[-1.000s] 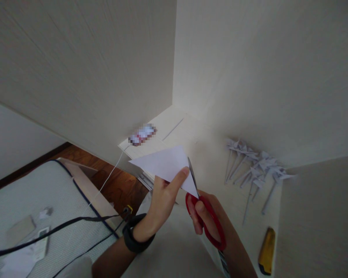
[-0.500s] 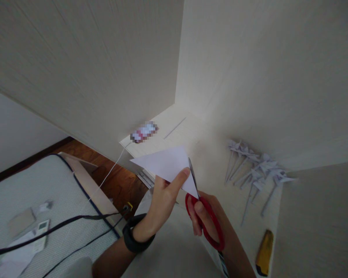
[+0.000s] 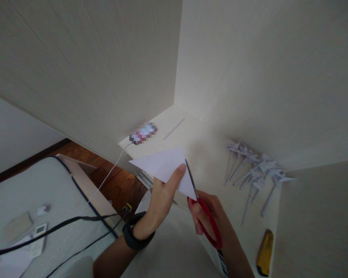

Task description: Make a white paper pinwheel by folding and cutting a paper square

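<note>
One white paper (image 3: 162, 164), partly hiding left hand (image 3: 162, 193) gripping it, right hand (image 3: 219, 212) gripping scissors (image 3: 217, 236), pixelated object (image 3: 143, 133)

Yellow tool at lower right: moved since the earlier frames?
No. The yellow tool lies in the same spot beside the right-hand panel; its slight image shift goes with the panel's, so likely just head motion.

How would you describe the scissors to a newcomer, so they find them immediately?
Start at the pale tabletop; by its near edge is the right hand. It holds the scissors, whose red handles differ from the white paper at their blades.
</note>
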The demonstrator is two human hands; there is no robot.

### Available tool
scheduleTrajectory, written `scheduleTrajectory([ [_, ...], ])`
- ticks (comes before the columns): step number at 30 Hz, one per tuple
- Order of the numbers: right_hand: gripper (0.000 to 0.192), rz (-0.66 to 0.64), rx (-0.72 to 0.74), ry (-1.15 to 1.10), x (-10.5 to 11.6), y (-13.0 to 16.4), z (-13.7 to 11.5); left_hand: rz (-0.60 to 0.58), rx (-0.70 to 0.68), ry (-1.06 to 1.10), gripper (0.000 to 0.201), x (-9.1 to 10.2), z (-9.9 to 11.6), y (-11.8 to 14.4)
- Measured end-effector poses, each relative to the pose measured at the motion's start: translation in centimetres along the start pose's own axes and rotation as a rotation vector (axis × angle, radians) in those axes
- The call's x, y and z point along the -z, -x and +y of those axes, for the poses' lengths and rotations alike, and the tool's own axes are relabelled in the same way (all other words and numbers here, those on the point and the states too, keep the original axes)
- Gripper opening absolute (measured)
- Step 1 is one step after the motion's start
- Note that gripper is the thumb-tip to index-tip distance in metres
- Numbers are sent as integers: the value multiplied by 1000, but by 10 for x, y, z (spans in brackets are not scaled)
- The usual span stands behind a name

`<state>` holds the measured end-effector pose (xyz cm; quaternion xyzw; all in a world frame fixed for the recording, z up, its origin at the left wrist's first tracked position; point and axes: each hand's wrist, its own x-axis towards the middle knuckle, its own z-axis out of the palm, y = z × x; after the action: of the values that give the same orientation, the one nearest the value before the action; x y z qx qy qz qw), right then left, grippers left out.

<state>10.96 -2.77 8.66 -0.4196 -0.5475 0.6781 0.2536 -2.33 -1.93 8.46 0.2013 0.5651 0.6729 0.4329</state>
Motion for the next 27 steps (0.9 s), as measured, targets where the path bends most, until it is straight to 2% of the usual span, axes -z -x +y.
scheduleTrajectory([
  [6,61,-42,23,12,-2,-2,4,38,-2,52,28,-1,-3,-3],
  [11,60,-74,44,-67,-4,-6,8,22,10,63,26,-3,-5,-3],
  [16,64,-169,44,-98,-4,-7,2,5,11,24,27,-2,-4,-4],
  [22,70,-228,-31,-118,-3,-7,-1,19,42,-39,25,0,0,-8],
  [27,68,-265,17,-57,1,-8,6,3,52,-57,26,1,4,-9],
])
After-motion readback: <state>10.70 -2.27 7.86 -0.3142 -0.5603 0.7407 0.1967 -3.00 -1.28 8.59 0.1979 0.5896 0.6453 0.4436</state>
